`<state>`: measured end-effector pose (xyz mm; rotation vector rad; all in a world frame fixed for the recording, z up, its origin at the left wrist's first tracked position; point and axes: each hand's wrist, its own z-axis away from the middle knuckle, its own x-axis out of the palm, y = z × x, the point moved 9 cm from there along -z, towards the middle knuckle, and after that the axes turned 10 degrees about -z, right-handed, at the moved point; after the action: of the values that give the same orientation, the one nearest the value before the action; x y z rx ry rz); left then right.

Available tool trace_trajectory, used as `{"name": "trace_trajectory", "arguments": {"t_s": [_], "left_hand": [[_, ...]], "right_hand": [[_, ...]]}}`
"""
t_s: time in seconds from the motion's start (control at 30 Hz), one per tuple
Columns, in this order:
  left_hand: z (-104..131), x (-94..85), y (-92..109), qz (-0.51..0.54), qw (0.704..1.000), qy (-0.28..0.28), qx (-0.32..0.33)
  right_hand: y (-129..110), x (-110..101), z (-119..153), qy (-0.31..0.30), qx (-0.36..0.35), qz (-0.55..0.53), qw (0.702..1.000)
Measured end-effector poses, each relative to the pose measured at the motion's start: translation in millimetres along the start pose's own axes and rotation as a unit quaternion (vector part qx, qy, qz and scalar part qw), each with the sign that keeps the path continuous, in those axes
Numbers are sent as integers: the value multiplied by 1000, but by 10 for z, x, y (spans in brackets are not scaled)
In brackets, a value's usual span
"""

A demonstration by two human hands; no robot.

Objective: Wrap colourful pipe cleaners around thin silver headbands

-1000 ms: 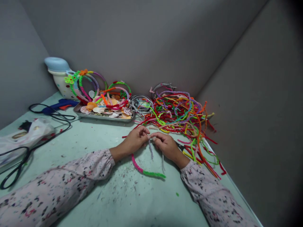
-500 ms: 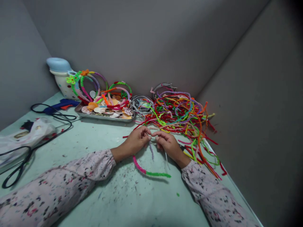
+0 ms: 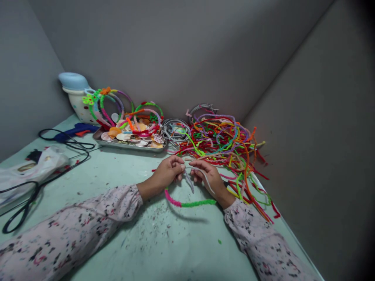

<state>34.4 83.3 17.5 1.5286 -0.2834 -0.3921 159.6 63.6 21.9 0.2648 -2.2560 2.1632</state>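
My left hand point(image 3: 170, 171) is closed, pinching a thin grey wire point(image 3: 206, 178) between thumb and fingertips. From below this hand curves a length covered in pink and green fuzzy pipe cleaner point(image 3: 193, 203), its green end reaching toward my right wrist. A short pale purple pipe cleaner point(image 3: 190, 183) hangs down from the left fingertips, its lower end loose. Close by on the right, my right hand point(image 3: 209, 177) has its fingers bent, with a gap between index finger and thumb. The wire arches across the front of this hand; no firm grip on it shows.
Behind the hands lie a tangled heap of colourful pipe cleaners point(image 3: 219, 136) and coils of grey wire point(image 3: 175, 129). A metal tray point(image 3: 129, 146) holds shells and wrapped hoops. Farther left are a spotted container point(image 3: 77, 103), a blue tool point(image 3: 73, 132), a black cable point(image 3: 38, 187) and a plastic bag point(image 3: 52, 160).
The green end of the wrapped length has risen and swung right. The loose wire has lifted into an arch before my right hand, and my fingertips are slightly farther apart.
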Motion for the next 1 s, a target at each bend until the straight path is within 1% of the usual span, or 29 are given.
{"name": "trace_trajectory", "arguments": {"t_s": [0.1,0.2,0.37,0.5,0.63,0.83,1.0], "left_hand": [[3,-14,6,-2,1000,6,3],[-2,-7,-1,-13,1000,1,9],[-18,24,-32,-46,999,-12,23],[-22,53,-40,-67,997,-23,32],[-15,66,-22,-75,996,-32,33],[-26,62,-59,-106,994,-30,21],[-16,60,-68,-169,985,-26,19]], "right_hand": [[-118,55,30,-11,-56,89,994],[-227,85,67,-7,-117,168,979],[-310,93,99,14,-178,256,950],[-333,60,101,41,-179,296,938],[-354,28,104,57,-183,300,935],[-360,38,107,51,-195,304,931],[-386,75,122,42,-195,312,929]]}}
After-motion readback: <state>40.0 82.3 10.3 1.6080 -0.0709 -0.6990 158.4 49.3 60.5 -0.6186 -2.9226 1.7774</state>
